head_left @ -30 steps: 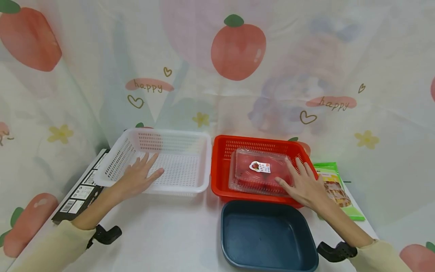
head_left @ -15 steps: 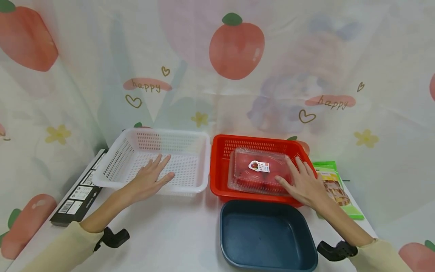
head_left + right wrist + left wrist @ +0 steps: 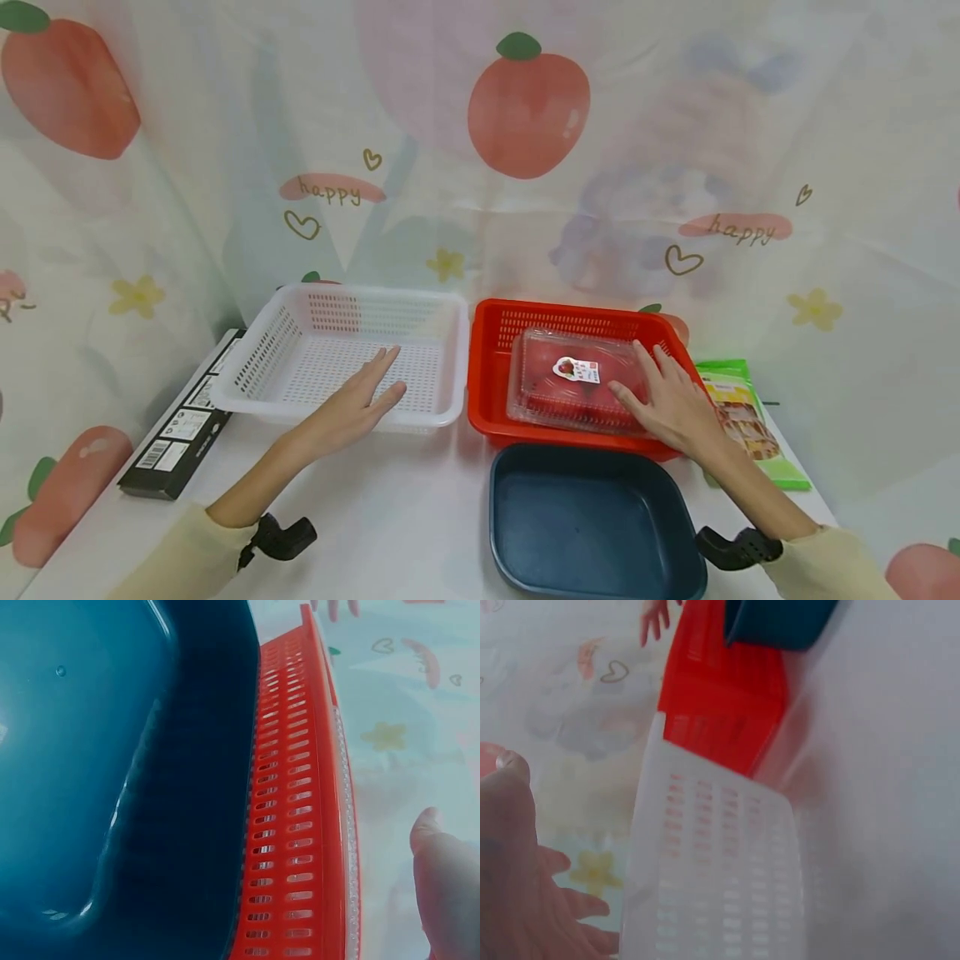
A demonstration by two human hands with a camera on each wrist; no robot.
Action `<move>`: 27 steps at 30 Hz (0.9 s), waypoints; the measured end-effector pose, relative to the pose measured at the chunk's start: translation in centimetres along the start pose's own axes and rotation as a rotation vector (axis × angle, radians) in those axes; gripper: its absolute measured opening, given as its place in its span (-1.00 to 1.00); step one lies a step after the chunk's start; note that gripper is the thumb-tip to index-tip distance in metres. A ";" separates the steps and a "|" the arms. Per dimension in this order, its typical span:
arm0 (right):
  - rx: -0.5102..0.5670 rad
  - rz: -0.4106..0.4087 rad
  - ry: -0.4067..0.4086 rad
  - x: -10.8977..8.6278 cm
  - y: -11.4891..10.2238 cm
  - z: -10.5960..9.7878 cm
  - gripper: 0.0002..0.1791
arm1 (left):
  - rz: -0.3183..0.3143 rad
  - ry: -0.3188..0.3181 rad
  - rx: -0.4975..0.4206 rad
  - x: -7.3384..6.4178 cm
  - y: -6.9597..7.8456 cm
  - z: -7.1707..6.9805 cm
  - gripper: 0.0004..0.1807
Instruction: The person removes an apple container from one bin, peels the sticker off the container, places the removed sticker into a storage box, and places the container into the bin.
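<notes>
My left hand [image 3: 347, 414], fingers extended, hovers over the front rim of a white perforated basket [image 3: 270, 404]. In the left wrist view its thumb and fingers stand apart from the basket wall [image 3: 720, 847]. On the right, my right hand [image 3: 677, 412] spreads its fingers above the right side of a red basket [image 3: 486, 350]. Inside that basket lies a clear plastic fruit box [image 3: 577, 379] with a white label and round red fruit. From the head view I cannot tell whether the fingertips touch the box lid; the right wrist view shows only the thumb [image 3: 446, 877].
A dark blue basin [image 3: 592, 525] stands in front of the red basket. Right of it lies a green and yellow food packet [image 3: 753, 425], partly behind my right forearm. A long black box [image 3: 180, 425] lies at the left table edge. A printed curtain [image 3: 525, 233] hangs behind.
My left hand has shifted right and slightly toward me, from over the white basket's left part to its front middle. The right hand stays almost in place. The containers have not moved.
</notes>
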State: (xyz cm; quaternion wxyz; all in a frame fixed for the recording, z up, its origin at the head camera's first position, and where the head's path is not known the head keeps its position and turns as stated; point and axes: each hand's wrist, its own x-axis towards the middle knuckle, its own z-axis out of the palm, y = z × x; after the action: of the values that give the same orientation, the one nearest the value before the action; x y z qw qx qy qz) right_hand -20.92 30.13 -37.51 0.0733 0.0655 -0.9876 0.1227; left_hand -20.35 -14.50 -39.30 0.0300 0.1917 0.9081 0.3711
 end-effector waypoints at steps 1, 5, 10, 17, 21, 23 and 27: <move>0.006 -0.001 0.001 0.0 0.0 0.1 0.00 | 0.010 -0.004 -0.032 0.0 0.2 0.2 -0.21; 0.023 0.004 -0.008 0.2 0.0 0.4 -0.01 | 0.038 -0.020 -0.136 -0.1 1.2 1.2 -0.23; 0.037 0.008 -0.002 0.5 0.3 0.7 0.00 | 0.049 -0.029 -0.246 -0.2 2.8 2.4 -0.31; 0.066 0.029 -0.001 1.1 1.0 1.1 0.01 | 0.075 -0.127 -0.445 0.3 4.6 4.4 -0.32; 0.083 0.040 -0.018 1.4 1.3 1.5 0.01 | 0.079 -0.154 -0.490 0.2 5.7 5.1 -0.34; 0.089 0.039 -0.020 1.5 1.4 1.7 0.00 | 0.067 -0.160 -0.502 -0.1 6.4 5.5 -0.35; 0.109 0.033 -0.019 1.8 1.4 2.0 -0.02 | 0.017 -0.155 -0.508 -0.7 7.4 6.5 -0.30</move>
State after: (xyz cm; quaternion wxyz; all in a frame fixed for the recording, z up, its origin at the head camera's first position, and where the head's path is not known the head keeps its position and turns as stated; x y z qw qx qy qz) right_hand -23.15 30.81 -39.45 0.0584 0.0542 -0.9810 0.1767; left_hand -16.01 -5.62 -39.04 0.1435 0.2135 0.7791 0.5716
